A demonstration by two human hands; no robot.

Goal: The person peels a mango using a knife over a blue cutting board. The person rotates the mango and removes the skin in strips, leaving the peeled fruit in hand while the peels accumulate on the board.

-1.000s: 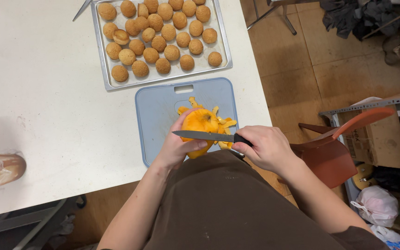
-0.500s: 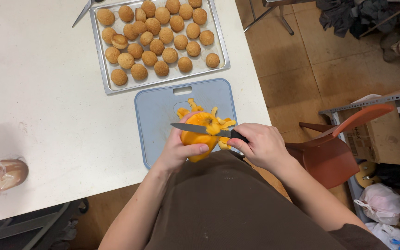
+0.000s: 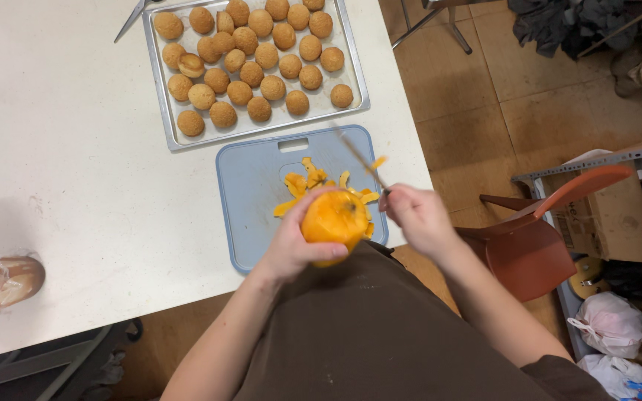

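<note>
Head view, left hand point(image 3: 291, 249): clamped around the orange fruit point(image 3: 334, 217), fingers wrapped on its left and under side, holding it up just above the near edge of the cutting board point(image 3: 250, 193)
Head view, right hand point(image 3: 417, 217): closed on the handle of the knife point(image 3: 362, 160), just beside the fruit at its 3 o'clock
Knife axis: blade blurred, running from the right hand toward 11 o'clock, its tip over the board, clear of the fruit
Key relation: fruit lies at 9 o'clock from the right hand; the left hand is the nearer, already on it
Fruit look: round, bright orange, largely peeled, stem end facing up
Peel strips point(image 3: 302, 186): scattered on the board at the fruit's 12 o'clock
Tray point(image 3: 159, 89): on the white surface point(image 3: 61, 171) at the board's 12 o'clock, filled with round brown balls point(image 3: 250, 52)
</note>
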